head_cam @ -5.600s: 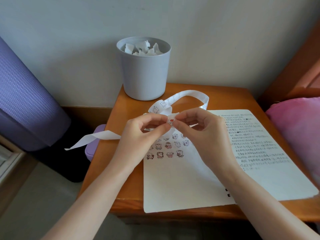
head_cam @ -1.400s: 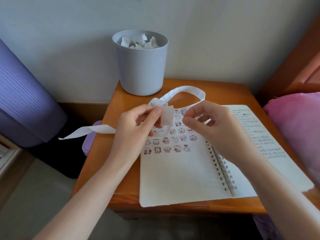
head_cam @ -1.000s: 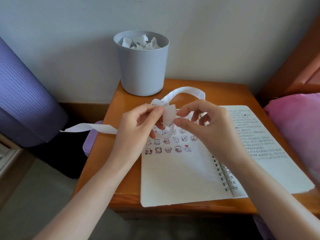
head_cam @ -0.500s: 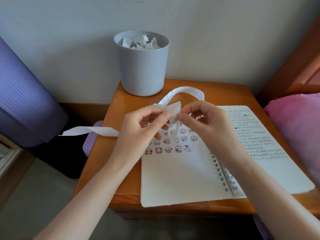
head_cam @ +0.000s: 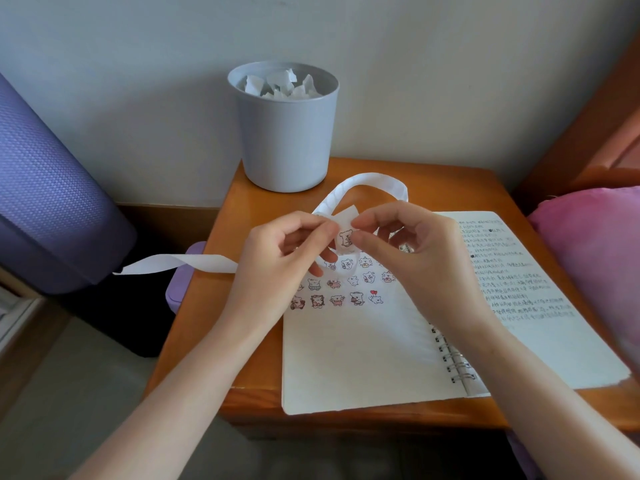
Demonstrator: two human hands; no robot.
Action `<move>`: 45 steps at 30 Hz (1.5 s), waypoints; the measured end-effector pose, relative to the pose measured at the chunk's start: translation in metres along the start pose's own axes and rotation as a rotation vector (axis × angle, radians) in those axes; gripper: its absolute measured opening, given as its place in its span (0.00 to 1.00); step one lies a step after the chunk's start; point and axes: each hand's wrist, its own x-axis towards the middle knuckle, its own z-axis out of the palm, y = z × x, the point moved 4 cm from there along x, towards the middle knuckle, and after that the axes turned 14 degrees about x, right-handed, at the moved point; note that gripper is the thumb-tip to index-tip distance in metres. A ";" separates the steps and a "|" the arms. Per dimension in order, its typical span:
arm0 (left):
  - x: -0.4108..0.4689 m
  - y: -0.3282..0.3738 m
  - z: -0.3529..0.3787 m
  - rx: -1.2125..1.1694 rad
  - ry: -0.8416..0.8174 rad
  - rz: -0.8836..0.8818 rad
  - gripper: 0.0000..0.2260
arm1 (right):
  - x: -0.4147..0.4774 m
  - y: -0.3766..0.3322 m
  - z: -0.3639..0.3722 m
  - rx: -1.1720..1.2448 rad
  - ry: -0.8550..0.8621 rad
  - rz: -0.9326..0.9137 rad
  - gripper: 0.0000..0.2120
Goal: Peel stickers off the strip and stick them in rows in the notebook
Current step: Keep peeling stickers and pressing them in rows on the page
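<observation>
An open spiral notebook lies on the small wooden table. Its left page carries rows of small cartoon stickers; the right page is covered in handwriting. A long white sticker strip loops above the notebook and trails off the table's left edge. My left hand pinches the strip just above the page. A bear sticker shows on the held part. My right hand pinches the edge of that part at the sticker, thumb and forefinger meeting my left fingertips.
A grey cup full of crumpled white paper scraps stands at the table's back left. A purple rolled mat leans at the left, a small purple box sits beside the table, and a pink cushion lies at the right.
My right hand moved left to meet the left hand and now pinches the strip at the bear sticker. The held strip end turned so the sticker faces me.
</observation>
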 end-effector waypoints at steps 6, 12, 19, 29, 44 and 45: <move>-0.001 0.003 0.001 -0.032 -0.018 -0.011 0.05 | 0.000 0.001 -0.001 0.008 0.008 -0.003 0.04; 0.000 0.003 0.001 -0.016 -0.036 -0.005 0.06 | 0.000 0.000 -0.001 -0.023 0.007 -0.019 0.04; -0.001 0.003 0.001 0.016 -0.033 0.002 0.05 | -0.001 -0.002 -0.001 -0.077 -0.017 -0.029 0.04; 0.000 -0.003 0.002 0.044 -0.018 -0.053 0.05 | -0.003 -0.001 -0.002 -0.276 -0.068 -0.051 0.05; 0.001 -0.006 0.001 0.039 -0.016 -0.090 0.06 | -0.002 0.002 -0.039 -0.297 -0.196 0.498 0.04; 0.001 -0.006 0.001 0.039 -0.017 -0.089 0.06 | -0.003 0.002 -0.038 -0.317 -0.220 0.515 0.04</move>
